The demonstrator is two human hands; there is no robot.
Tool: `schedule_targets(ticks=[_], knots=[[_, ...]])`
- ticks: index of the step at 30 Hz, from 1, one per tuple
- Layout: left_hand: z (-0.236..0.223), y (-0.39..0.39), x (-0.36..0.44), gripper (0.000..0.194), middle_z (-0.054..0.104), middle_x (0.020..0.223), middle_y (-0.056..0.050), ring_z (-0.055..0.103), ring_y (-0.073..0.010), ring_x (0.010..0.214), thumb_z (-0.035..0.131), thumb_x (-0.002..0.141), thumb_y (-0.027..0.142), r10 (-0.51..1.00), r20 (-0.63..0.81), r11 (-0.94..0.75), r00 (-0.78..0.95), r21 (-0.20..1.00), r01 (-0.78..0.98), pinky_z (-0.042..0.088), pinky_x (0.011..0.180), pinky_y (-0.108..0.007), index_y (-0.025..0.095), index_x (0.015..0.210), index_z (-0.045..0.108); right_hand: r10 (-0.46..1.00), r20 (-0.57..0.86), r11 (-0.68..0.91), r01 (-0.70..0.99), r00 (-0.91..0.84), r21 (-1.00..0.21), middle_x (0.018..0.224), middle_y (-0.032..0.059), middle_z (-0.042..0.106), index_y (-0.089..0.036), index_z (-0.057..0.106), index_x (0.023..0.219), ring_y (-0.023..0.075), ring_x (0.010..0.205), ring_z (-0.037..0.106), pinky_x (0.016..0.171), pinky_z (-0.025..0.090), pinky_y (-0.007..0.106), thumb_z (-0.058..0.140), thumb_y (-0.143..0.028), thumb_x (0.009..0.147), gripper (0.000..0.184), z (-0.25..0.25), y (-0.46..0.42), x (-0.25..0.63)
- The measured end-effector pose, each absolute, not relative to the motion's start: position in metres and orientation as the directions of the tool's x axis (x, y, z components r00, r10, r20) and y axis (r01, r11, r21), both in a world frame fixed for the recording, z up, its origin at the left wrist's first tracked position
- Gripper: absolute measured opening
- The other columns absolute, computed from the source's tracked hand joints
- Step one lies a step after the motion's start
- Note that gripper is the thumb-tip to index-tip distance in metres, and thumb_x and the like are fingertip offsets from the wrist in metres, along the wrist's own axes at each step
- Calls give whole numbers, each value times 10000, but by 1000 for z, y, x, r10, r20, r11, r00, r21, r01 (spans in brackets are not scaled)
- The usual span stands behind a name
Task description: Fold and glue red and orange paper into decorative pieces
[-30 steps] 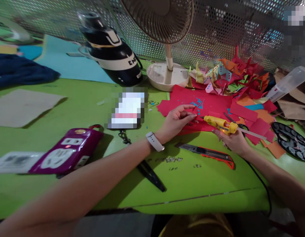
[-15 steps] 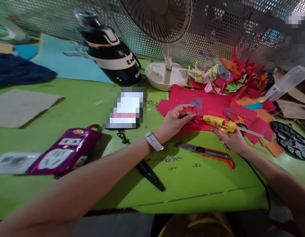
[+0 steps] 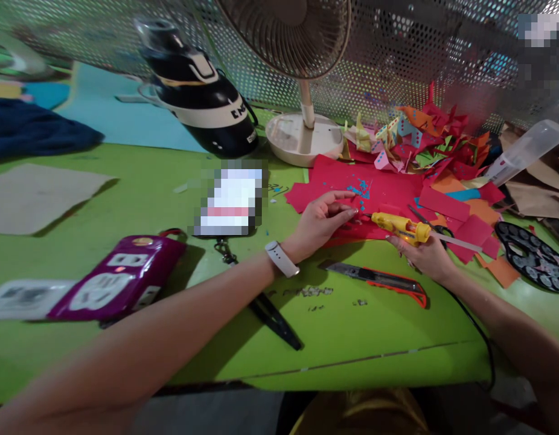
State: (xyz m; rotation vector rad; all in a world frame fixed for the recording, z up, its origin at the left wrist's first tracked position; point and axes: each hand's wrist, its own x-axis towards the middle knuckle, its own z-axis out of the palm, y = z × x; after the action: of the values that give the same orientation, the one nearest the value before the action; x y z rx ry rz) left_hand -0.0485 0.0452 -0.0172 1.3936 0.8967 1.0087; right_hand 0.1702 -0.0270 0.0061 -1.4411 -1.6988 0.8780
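1. The right hand (image 3: 427, 258), right of centre in the frame, is wrapped round the glue gun (image 3: 397, 226) – a firm, closed hold on its body. The yellow gun points left, and a pale glue stick (image 3: 463, 243) juts from its back end toward the right.
2. The left hand (image 3: 322, 219), just right of the middle, has its fingers curled and the thumb close to the fingertips. Whether a small piece is pinched there, I cannot tell. The gun's nozzle lies just beside these fingertips.
3. Under and beyond the fingertips lies red paper (image 3: 392, 187), with small blue bits (image 3: 361, 188) scattered on it above the left fingers. The gun's front end is over the paper's lower edge.
4. Behind the gun, partly hidden, are dark scissors (image 3: 418, 212). Below it, an orange-edged cutter (image 3: 374, 278) lies on the green table (image 3: 352, 338).
5. A heap of folded paper (image 3: 442, 136) fills the upper right, with a clear bottle (image 3: 528, 151) leaning near it and a black palette (image 3: 533, 257) at the right edge.
6. At top centre stands a fan (image 3: 306, 139), its base near the red paper; a black-and-white flask (image 3: 207, 115) is left of it.
7. Left of the left hand lies a phone (image 3: 232, 199), screen blurred – farther to the lower left, a purple power strip (image 3: 125, 278).
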Motion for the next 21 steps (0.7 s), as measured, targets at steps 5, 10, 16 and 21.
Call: schedule_targets(ticks=[5, 10, 16, 21], knots=[[-18, 46, -48, 428, 749, 910, -47, 697, -147, 808, 709, 819, 353, 937, 83, -74, 340, 997, -38, 546, 789, -290, 183, 1195, 596, 975, 203, 215, 635, -93, -742, 702, 10, 584, -255, 531, 734, 175, 625, 563, 616, 505, 325, 621, -446, 829, 232, 6, -31, 180], [-21, 48, -48, 426, 752, 902, -45, 693, -145, 775, 721, 804, 366, 936, 82, -71, 341, 996, -46, 550, 767, -292, 186, 1170, 599, 878, 420, 383, 862, -228, -333, 894, 68, 657, -245, 583, 937, 208, 761, 623, 664, 500, 326, 580, -381, 877, 148, 15, -36, 200], [-22, 48, -47, 411, 749, 879, -36, 697, -143, 775, 722, 801, 334, 941, 84, -60, 327, 995, -82, 561, 772, -291, 182, 1163, 602, 903, 405, 255, 936, -141, -241, 1073, 109, 674, -232, 568, 1185, 264, 872, 666, 734, 534, 391, 630, -414, 851, 385, 34, -53, 240], [-18, 47, -47, 372, 753, 906, -37, 707, -164, 857, 719, 806, 292, 947, 82, -70, 310, 996, -49, 571, 810, -303, 193, 1153, 624, 914, 395, 44, 945, 93, -323, 1054, 162, 664, -184, 581, 1217, 264, 813, 666, 748, 545, 424, 723, -528, 750, 597, 31, -90, 300]])
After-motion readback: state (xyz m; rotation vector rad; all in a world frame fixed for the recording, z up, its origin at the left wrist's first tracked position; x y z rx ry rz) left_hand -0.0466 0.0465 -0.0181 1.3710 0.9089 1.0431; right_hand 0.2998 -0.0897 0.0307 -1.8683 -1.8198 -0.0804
